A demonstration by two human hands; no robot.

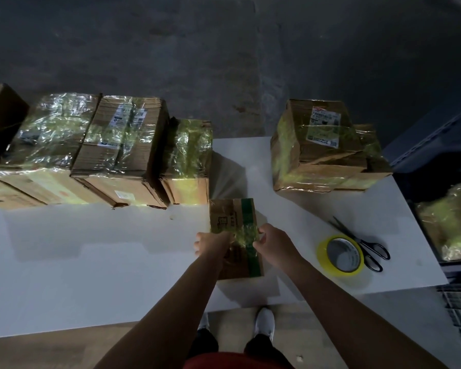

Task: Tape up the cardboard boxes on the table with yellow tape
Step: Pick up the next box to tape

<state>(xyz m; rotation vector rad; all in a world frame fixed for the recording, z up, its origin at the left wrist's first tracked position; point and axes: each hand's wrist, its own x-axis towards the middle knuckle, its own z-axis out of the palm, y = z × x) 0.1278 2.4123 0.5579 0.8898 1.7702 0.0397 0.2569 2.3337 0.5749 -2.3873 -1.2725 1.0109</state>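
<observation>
A small cardboard box (233,217) with a green stripe stands on the white table (91,262) in front of me. A band of shiny yellow tape crosses its top. My left hand (210,242) presses on the box's left side over the tape. My right hand (273,243) grips its right edge, fingers curled on the tape. The yellow tape roll (341,255) lies flat on the table to the right, apart from both hands.
Black scissors (362,242) lie beside the roll. A row of taped boxes (117,150) lines the back left, and two stacked taped boxes (322,145) sit at the back right. A dark crate (447,222) holding another wrapped box stands off the table's right edge.
</observation>
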